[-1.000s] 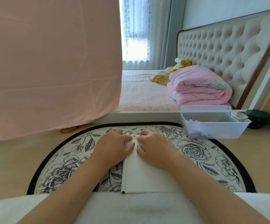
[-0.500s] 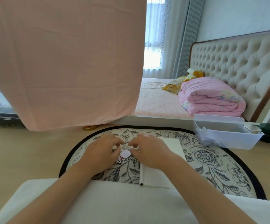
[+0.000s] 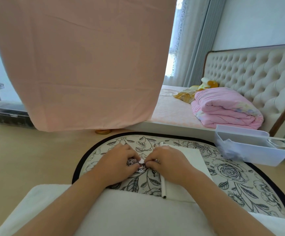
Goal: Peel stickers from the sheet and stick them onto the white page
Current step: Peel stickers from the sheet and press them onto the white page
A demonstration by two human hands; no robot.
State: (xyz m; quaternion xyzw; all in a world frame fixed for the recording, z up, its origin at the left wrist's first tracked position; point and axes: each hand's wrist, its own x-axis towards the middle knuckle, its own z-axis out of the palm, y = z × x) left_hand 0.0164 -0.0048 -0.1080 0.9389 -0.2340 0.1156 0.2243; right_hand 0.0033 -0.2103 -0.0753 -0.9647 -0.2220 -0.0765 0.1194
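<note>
A small sticker sheet (image 3: 139,166) with round pink-and-white stickers lies on the floral mat, mostly hidden under my fingers. My left hand (image 3: 117,161) pinches its left side. My right hand (image 3: 168,161) pinches a small pale sticker at the sheet's top edge, fingertips touching those of the left hand. The white page (image 3: 193,160) is the open face of a white book lying on the mat under and to the right of my right hand.
The oval floral mat (image 3: 232,172) has a black border and lies on a wooden floor. A clear plastic bin (image 3: 251,150) stands at the right. A pink cloth (image 3: 87,65) hangs ahead. A bed with a pink quilt (image 3: 223,109) lies behind. A white towel (image 3: 121,210) covers my lap.
Both hands left the white book and came together left of it over the sticker sheet. The view has swung to the left and tilted up.
</note>
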